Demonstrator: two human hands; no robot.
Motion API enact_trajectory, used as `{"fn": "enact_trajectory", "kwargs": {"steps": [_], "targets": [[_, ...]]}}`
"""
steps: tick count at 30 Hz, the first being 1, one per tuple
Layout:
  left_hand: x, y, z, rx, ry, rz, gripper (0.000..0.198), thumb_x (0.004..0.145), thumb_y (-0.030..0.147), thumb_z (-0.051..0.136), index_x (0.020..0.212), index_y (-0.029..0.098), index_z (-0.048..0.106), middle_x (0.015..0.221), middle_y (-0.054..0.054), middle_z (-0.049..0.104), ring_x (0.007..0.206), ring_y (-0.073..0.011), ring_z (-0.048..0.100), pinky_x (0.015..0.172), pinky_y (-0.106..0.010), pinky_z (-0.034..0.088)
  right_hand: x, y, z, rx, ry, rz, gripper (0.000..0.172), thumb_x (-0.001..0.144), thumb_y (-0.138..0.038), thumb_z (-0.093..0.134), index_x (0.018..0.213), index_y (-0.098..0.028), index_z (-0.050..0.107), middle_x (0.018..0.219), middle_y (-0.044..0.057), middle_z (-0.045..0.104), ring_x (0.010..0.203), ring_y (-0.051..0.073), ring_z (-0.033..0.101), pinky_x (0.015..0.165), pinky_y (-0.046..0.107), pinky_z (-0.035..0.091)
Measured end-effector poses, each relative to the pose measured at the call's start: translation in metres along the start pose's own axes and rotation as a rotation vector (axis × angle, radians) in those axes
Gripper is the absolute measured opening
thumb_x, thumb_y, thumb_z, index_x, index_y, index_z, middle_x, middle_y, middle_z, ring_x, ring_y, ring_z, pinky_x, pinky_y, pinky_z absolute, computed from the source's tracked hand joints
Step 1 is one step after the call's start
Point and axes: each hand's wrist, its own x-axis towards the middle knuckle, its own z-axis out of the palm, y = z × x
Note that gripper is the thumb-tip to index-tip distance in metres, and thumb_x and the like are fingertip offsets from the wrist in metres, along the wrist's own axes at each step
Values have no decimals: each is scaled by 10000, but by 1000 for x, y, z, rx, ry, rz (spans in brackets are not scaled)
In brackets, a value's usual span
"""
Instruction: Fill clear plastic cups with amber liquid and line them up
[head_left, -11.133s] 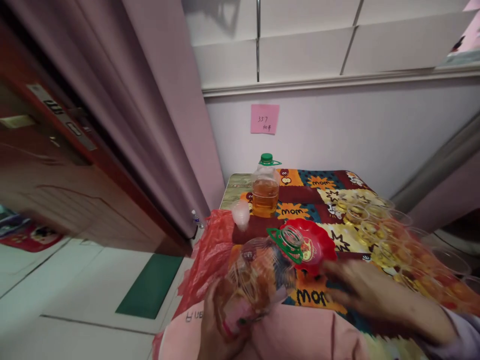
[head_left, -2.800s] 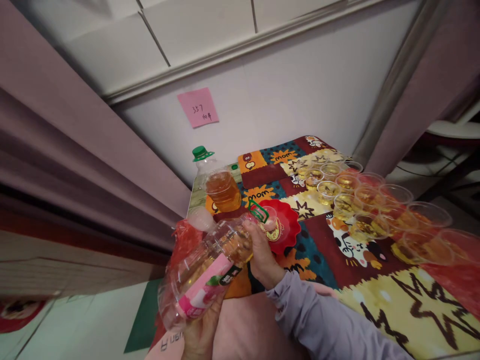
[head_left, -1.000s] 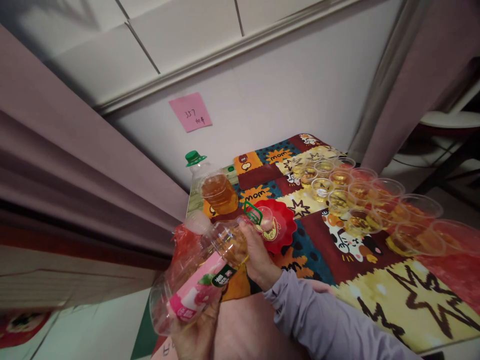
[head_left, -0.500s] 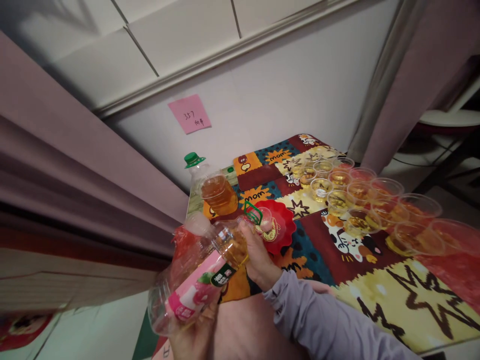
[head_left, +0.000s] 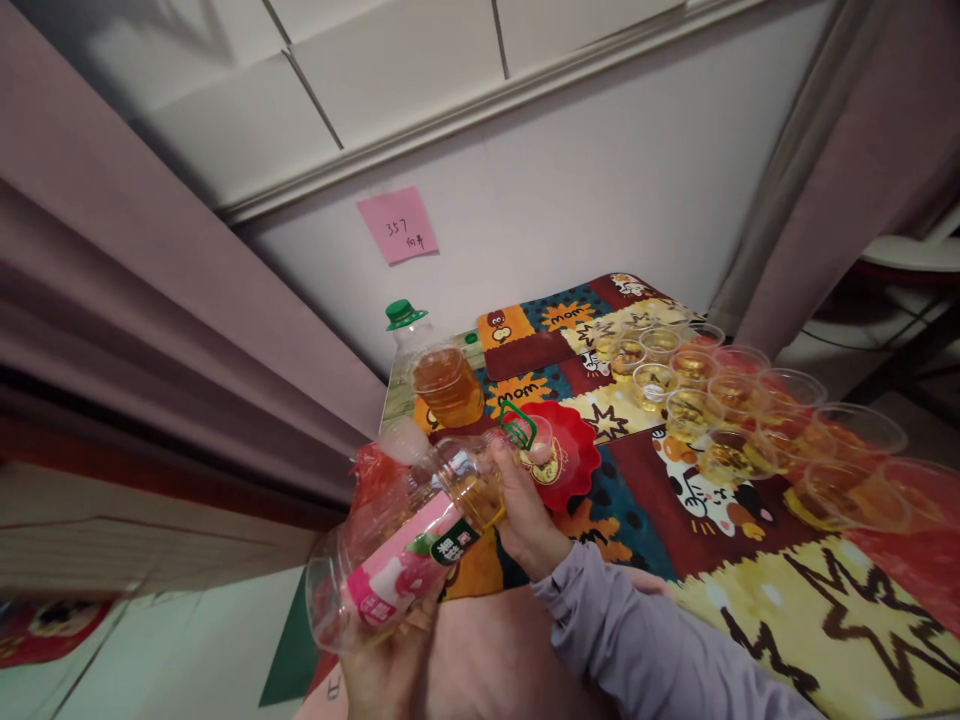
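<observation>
Both hands on the big clear bottle now — it's tipped well over just above the near edge of the table, base low at L, neck up toward the red dish. R hand has its fingers wrapped round the neck end; L hand supports the base end from below, palm up against the plastic, though most of its fingers are hidden under there, so can't tell their exact grip. Looks-wise: ribbed, see-through plastic, pink label w/ a dark green patch, yellowish liquid pooled toward the neck, approx. half the body showing bare, green handle by the mouth. Mouth itself is hard to make out, lost behind handle & R hand; smth clear, prob. a cup, sits in the dish there — rim blurry, level unreadable. Lower L wrist is cut off at frame bottom.
</observation>
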Motion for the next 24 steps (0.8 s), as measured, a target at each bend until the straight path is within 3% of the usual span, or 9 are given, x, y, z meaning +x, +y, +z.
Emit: {"fn": "enact_trajectory", "kwargs": {"steps": [4,8,10,13,18,24], "targets": [[-2,-6,4,57,147,68,771,931,688,793,1637,432,621,1461,-48,838,1304,-354,819,1138,-620,620,0,0,-1,6,42,12,676,707,-782,979,1076,-232,843,1062,82,908,1050,332,862,983,478,700],[-4,-9,21,112,380,115,740,846,689,881,1506,390,729,1381,-35,876,1197,-343,860,1011,-541,714,0,-1,-2,25,-14,9,656,759,-756,962,1127,-225,844,1103,87,910,1120,327,857,1007,457,696],[-4,-8,27,105,366,100,761,766,704,942,1444,409,764,1358,-29,884,1163,-351,870,992,-548,720,2,1,-3,37,-18,6,629,768,-728,970,1124,-227,836,1108,88,911,1141,328,854,1012,458,695],[-1,-7,29,85,230,81,800,696,665,1011,1415,391,789,1338,-51,883,1154,-370,872,1015,-568,701,4,3,-4,40,-2,12,617,771,-723,971,1113,-229,829,1098,85,912,1138,332,857,1012,468,697],[3,-8,20,-14,15,66,661,867,565,929,1475,367,759,1429,-72,833,1263,-367,830,1093,-573,654,5,2,-4,42,-7,0,604,803,-719,951,1122,-219,834,1095,88,911,1135,327,856,1008,459,700],[3,-8,22,28,129,108,815,743,523,1031,1479,316,748,1423,-105,835,1227,-394,842,1034,-595,679,5,-2,-4,35,-11,29,618,786,-735,961,1080,-205,838,1038,89,908,1094,330,865,979,452,710]]}}
